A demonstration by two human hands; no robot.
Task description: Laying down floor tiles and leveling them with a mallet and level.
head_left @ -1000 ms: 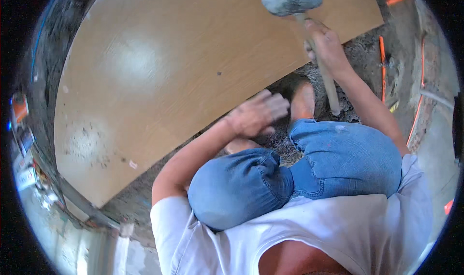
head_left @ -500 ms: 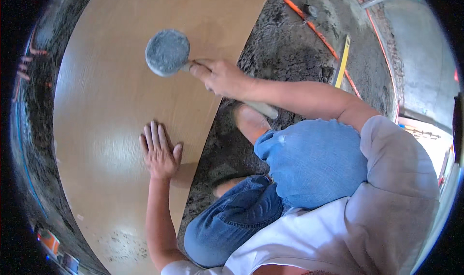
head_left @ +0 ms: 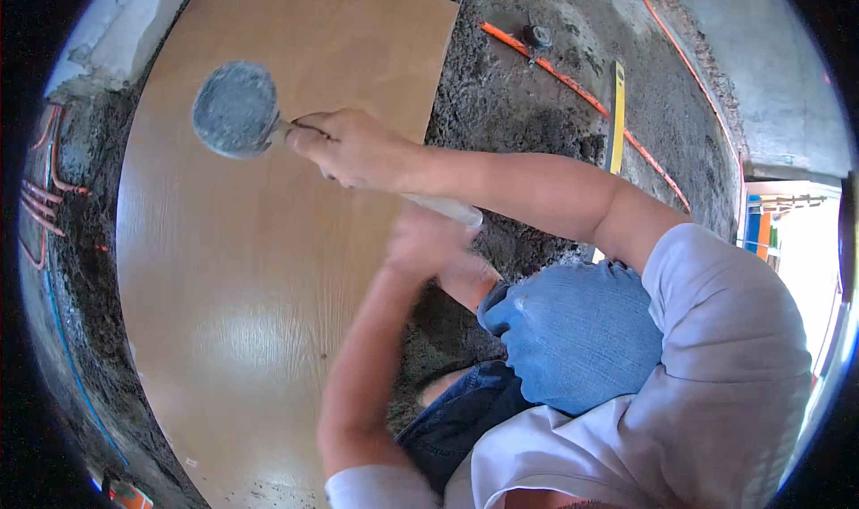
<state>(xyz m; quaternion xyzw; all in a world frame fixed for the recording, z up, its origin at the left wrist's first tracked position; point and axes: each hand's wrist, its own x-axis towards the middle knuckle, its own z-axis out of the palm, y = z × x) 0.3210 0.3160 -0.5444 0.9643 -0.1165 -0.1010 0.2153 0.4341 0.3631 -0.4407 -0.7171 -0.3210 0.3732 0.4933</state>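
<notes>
One mallet (head_left: 246, 114) over board (head_left: 259, 241); right hand (head_left: 353, 151), fingers wrapped round handle (head_left: 455, 211) close to head (head_left: 231, 106), likely for control. Left hand (head_left: 431, 239) blurred near handle's end; cannot tell whether its fingers are open.

Glossy wooden board (head_left: 215, 285) — matt mallet head (head_left: 235, 110)

A grey-headed mallet (head_left: 235, 109) is held over a tan board (head_left: 242, 267) lying flat.

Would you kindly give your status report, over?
Right hand grips mallet over wood-grain board. Left hand blurred near handle's end. Yellow spirit level off board.
</notes>
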